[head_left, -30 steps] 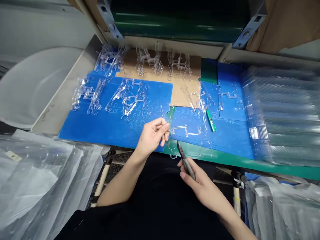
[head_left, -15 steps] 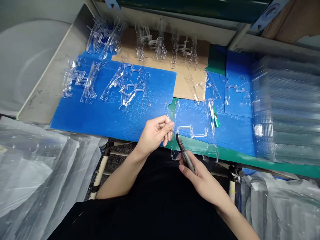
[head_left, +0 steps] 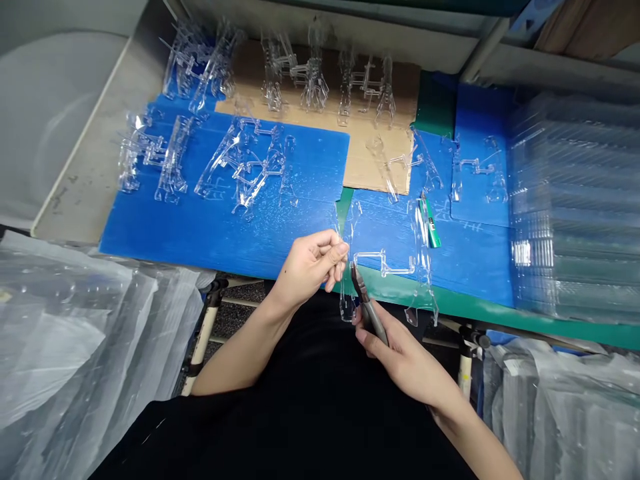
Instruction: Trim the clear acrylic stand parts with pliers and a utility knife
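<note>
My left hand (head_left: 315,263) is closed on the left piece of a clear plastic moulded part (head_left: 384,262), two long shaped pieces joined by a thin stepped runner. The part hangs over the table's front edge. Nippers (head_left: 369,310) with grey handles are in my right hand (head_left: 395,340), fingers wrapped round them. Their dark jaws point up and meet the runner's left end, close beside the left piece. Whether the jaws are closed through the plastic I cannot tell. The right piece (head_left: 423,260) of the part hangs free at the runner's other end.
More clear moulded parts (head_left: 250,163) lie across the blue sheet (head_left: 200,233) and the cardboard (head_left: 370,167). A green cutter-like tool (head_left: 430,223) lies behind the part. Stacked clear trays (head_left: 575,220) stand at right. Bagged, translucent sheets (head_left: 60,333) flank the table below.
The nippers' jaws have shifted slightly up and left, closer to the runner's end. My left hand keeps its hold. The table has moved a little in view as my head moved.
</note>
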`<state>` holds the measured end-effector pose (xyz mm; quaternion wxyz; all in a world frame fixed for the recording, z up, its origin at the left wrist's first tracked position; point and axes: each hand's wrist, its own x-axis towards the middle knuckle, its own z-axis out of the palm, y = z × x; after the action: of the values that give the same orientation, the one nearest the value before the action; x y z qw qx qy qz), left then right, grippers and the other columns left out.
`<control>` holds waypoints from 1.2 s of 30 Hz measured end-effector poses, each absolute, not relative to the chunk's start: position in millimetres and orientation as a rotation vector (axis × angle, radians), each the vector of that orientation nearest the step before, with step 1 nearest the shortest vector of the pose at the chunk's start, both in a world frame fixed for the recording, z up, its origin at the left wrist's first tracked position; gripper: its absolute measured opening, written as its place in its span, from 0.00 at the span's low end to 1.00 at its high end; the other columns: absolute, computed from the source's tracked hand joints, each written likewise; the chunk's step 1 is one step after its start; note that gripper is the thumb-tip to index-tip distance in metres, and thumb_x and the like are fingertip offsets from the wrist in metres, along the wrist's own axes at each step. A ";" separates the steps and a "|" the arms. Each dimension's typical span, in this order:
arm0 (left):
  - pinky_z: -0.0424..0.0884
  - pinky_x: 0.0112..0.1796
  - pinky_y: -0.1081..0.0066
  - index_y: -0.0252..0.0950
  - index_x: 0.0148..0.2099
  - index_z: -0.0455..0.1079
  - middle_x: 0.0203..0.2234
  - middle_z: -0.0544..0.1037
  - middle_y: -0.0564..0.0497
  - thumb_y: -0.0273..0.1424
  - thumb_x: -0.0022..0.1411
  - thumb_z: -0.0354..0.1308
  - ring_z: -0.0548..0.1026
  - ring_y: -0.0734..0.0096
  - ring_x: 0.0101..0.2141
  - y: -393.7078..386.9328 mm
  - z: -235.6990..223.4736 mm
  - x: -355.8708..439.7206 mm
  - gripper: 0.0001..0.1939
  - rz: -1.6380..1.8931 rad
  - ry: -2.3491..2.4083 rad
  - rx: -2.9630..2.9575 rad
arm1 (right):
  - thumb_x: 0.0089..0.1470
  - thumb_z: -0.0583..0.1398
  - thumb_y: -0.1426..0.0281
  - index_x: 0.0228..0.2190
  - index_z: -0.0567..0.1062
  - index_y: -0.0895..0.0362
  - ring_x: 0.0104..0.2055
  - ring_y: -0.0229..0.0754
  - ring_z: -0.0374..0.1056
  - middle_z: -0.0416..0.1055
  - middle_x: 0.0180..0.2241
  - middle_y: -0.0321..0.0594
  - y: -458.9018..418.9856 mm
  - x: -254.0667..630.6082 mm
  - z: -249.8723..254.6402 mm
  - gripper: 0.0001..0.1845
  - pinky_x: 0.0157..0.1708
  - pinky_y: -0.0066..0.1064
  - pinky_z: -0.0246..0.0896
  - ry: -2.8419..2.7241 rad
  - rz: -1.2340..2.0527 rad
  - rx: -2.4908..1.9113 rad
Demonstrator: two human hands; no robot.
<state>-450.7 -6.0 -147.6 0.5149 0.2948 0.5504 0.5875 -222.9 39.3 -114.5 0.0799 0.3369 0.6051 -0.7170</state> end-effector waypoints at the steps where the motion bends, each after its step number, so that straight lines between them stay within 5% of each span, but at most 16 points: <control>1: 0.59 0.17 0.79 0.36 0.32 0.68 0.20 0.76 0.55 0.47 0.73 0.65 0.68 0.82 0.14 -5.1 -148.0 -449.1 0.23 1.405 1.336 0.707 | 0.73 0.57 0.58 0.46 0.70 0.51 0.36 0.42 0.62 0.67 0.38 0.37 39.1 -221.6 -116.8 0.10 0.39 0.36 0.64 1.787 -2.178 1.008; 5: 0.58 0.17 0.78 0.36 0.32 0.67 0.19 0.75 0.55 0.50 0.71 0.66 0.67 0.82 0.14 6.2 -158.7 -441.4 0.25 1.361 1.389 0.698 | 0.72 0.59 0.57 0.42 0.69 0.52 0.31 0.38 0.58 0.62 0.32 0.33 41.2 -218.3 -136.0 0.12 0.33 0.32 0.61 1.577 -2.390 1.042; 14: 0.60 0.21 0.75 0.36 0.27 0.67 0.15 0.74 0.53 0.56 0.68 0.65 0.65 0.78 0.13 62.0 -210.1 -442.2 0.30 0.960 1.650 0.880 | 0.60 0.66 0.45 0.36 0.60 0.51 0.23 0.30 0.40 0.51 0.26 0.23 53.8 -217.9 -207.7 0.28 0.21 0.25 0.38 1.056 -2.809 1.160; 21: 0.57 0.29 0.69 0.39 0.30 0.70 0.20 0.75 0.51 0.51 0.68 0.67 0.72 0.64 0.24 88.2 -178.0 -467.6 0.24 0.570 2.301 1.502 | 0.64 0.65 0.46 0.37 0.63 0.52 0.23 0.31 0.47 0.54 0.27 0.26 36.0 -167.9 -209.6 0.26 0.21 0.25 0.44 1.054 -2.830 1.023; 26: 0.57 0.32 0.67 0.46 0.42 0.81 0.37 0.83 0.50 0.39 0.64 0.72 0.79 0.62 0.36 178.8 -140.4 -433.7 0.07 0.300 1.364 2.061 | 0.67 0.64 0.46 0.37 0.64 0.52 0.24 0.32 0.48 0.54 0.28 0.27 27.5 -143.1 -210.4 0.24 0.23 0.26 0.47 1.091 -2.812 0.983; 31: 0.56 0.31 0.65 0.43 0.24 0.75 0.22 0.76 0.54 0.24 0.50 0.76 0.70 0.66 0.24 235.0 -140.1 -375.9 0.14 -0.109 0.984 2.063 | 0.68 0.62 0.46 0.37 0.63 0.52 0.25 0.34 0.47 0.52 0.27 0.26 24.5 -138.6 -207.0 0.24 0.25 0.27 0.47 1.154 -2.810 1.004; 36: 0.53 0.28 0.66 0.39 0.21 0.71 0.15 0.69 0.55 0.20 0.48 0.76 0.62 0.72 0.18 217.3 -108.4 -396.7 0.17 0.110 1.187 1.929 | 0.69 0.62 0.48 0.39 0.67 0.52 0.29 0.37 0.52 0.56 0.30 0.30 28.6 -138.5 -194.0 0.21 0.30 0.30 0.54 1.342 -2.767 1.088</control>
<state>-396.7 217.3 -108.4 0.4234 0.7707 0.4742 0.0439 -138.5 28.6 -194.0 -0.0604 0.3330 0.4105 -0.8467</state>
